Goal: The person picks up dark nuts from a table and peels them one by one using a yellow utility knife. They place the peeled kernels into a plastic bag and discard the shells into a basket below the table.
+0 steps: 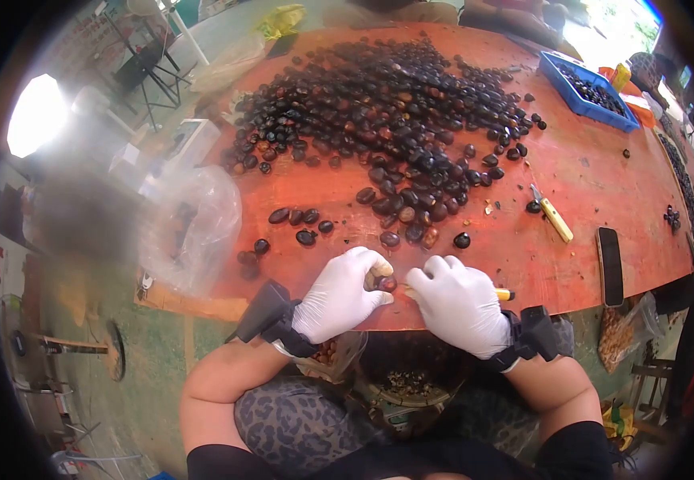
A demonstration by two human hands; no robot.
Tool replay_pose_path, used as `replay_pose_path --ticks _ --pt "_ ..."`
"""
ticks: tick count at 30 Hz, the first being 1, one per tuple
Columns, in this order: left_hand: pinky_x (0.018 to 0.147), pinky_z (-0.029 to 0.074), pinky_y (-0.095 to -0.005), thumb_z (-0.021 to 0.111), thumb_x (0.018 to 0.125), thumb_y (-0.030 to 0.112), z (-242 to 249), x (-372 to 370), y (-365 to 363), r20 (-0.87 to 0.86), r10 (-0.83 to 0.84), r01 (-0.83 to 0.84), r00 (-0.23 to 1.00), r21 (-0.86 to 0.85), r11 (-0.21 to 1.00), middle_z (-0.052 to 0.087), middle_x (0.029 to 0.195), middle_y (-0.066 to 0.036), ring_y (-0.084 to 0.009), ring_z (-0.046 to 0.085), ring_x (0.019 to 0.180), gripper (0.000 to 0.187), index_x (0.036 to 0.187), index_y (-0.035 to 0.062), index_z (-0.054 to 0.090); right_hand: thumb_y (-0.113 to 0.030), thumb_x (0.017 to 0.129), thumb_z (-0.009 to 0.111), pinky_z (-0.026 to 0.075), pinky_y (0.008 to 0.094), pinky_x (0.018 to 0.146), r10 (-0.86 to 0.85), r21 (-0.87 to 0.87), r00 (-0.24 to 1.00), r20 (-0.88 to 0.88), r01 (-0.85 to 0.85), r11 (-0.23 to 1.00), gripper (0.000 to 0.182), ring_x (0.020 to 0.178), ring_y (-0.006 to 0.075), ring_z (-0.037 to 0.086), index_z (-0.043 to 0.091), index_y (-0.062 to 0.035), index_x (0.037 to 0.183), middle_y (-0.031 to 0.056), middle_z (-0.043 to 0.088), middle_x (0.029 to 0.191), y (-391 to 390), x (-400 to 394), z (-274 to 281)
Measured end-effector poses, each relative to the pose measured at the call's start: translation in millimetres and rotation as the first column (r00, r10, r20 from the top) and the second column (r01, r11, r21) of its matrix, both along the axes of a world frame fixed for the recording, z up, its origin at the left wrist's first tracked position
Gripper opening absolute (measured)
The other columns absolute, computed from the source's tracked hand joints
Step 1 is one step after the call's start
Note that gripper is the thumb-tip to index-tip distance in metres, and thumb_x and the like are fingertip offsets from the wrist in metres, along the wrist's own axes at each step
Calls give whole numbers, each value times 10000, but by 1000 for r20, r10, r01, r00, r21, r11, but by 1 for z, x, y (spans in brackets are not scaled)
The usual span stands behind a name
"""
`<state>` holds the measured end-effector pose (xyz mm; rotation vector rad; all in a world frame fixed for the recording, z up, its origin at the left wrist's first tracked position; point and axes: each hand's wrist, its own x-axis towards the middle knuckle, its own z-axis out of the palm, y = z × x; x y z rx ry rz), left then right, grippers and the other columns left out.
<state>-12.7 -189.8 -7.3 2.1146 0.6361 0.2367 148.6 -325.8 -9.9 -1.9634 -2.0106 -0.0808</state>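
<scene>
My left hand (342, 293), in a white glove, pinches a glossy dark brown nut (385, 284) between thumb and fingers, just above the table's near edge. Close by on its right, my right hand (460, 304), gloved too, is closed around a small knife whose yellow handle (505, 294) sticks out past the palm. The blade is mostly hidden by the fingers, its tip side facing the nut. A few loose nuts (306, 238) lie in front of my left hand. Beyond both hands spreads a large heap of dark nuts (379, 104).
On the red table (283, 272) a second knife (553, 216) and a black phone (610, 266) lie at the right. A blue tray (631, 124) of dark pieces stands back right. A clear plastic bag (211, 216) is at the left. People sit at the far side.
</scene>
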Motion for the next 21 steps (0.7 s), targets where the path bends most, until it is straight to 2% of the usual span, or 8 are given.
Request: replay_pose_path --ticks 1,4,7,10,12,14,19,21 --pt "768 542 -369 803 759 60 1 2 -1 -11 4 -4 1000 7 1000 645 934 -153 -289 682 828 289 994 -6 650 -172 852 663 528 371 591 9 16 1000 -14 -9 1000 112 794 241 627 590 -107 907 70 567 839 2 -4 1" --pt "735 550 -300 831 757 46 0 1 -1 -12 1 0 1000 67 998 655 919 -99 -168 684 786 306 1007 -7 664 -180 854 660 531 368 589 3 -46 1000 -25 -4 999 124 792 243 632 585 -100 914 76 577 847 3 -8 -3" --pt "726 547 -296 826 763 44 -1 1 0 -11 -3 3 1000 32 999 657 918 -101 -168 684 784 288 997 -5 665 -180 867 642 528 365 574 -53 -93 997 62 58 994 110 785 244 634 578 -97 899 78 579 847 -3 -3 -5" --pt "750 545 -332 789 780 44 -4 -7 6 -16 41 -40 999 70 997 643 917 -116 -224 682 804 252 986 -4 653 -178 870 639 522 368 559 -84 -99 994 76 92 991 104 778 250 632 573 -99 881 82 574 840 -9 4 -3" --pt "822 526 -392 728 789 39 4 -15 19 -77 15 14 997 357 934 619 942 -135 -302 648 886 233 998 2 630 -183 869 642 521 370 556 -112 -83 992 52 116 990 106 775 255 631 575 -101 880 87 574 839 -12 8 -2" --pt "932 462 -445 663 786 27 18 -18 25 -174 44 72 984 606 792 575 1067 -159 -370 545 1060 293 1068 23 584 -190 867 647 520 376 554 -132 -80 990 54 136 988 108 769 261 629 582 -105 882 90 571 833 -11 11 -1" --pt "931 450 -441 779 778 136 10 16 19 43 -61 21 997 619 785 583 1044 -152 -360 543 1026 368 1065 30 575 -196 872 647 520 380 554 -144 -70 989 30 146 987 113 769 263 628 583 -103 884 92 569 831 -10 9 -2" --pt "920 450 -439 764 800 135 -5 30 19 72 -82 18 994 633 774 589 1024 -145 -358 547 1020 349 1082 33 586 -202 874 649 519 380 554 -139 -59 990 31 141 988 119 770 263 628 583 -103 883 93 568 832 -9 9 -4"
